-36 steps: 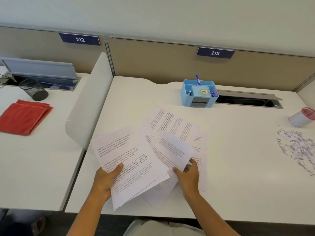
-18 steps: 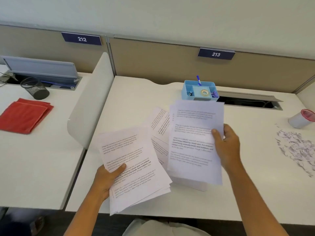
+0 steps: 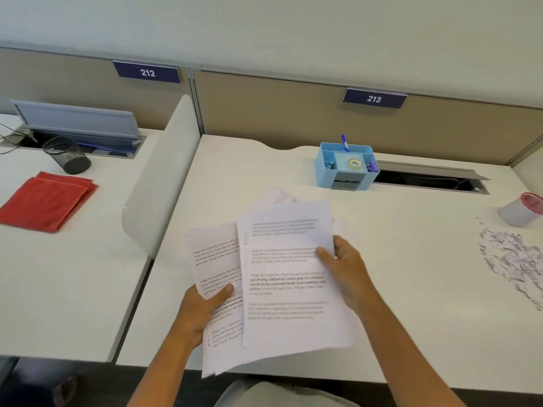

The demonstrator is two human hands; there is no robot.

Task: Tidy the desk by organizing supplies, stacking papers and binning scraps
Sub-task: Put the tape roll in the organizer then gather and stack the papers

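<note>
My left hand (image 3: 202,312) grips a sheaf of printed papers (image 3: 214,259) near the desk's front edge, thumb on top. My right hand (image 3: 346,268) holds a single printed sheet (image 3: 288,277) by its right edge, laid over the right part of that sheaf. Another printed page (image 3: 280,196) peeks out behind them on the white desk (image 3: 411,304). A blue organizer (image 3: 324,171) with tape, clips and a pen stands at the back. Shredded paper scraps (image 3: 511,259) lie at the right, beside a tipped grey cup with a red rim (image 3: 520,210).
A cable slot (image 3: 429,180) opens behind the organizer. A white divider (image 3: 164,177) separates this desk from the left desk, which carries a red cloth (image 3: 47,201), a tipped black mesh cup (image 3: 67,157) and a grey flap. A beige partition runs along the back.
My right hand lifted one sheet off the desk pile, carried it up and right, then brought it left and down onto the sheaf in my left hand.
</note>
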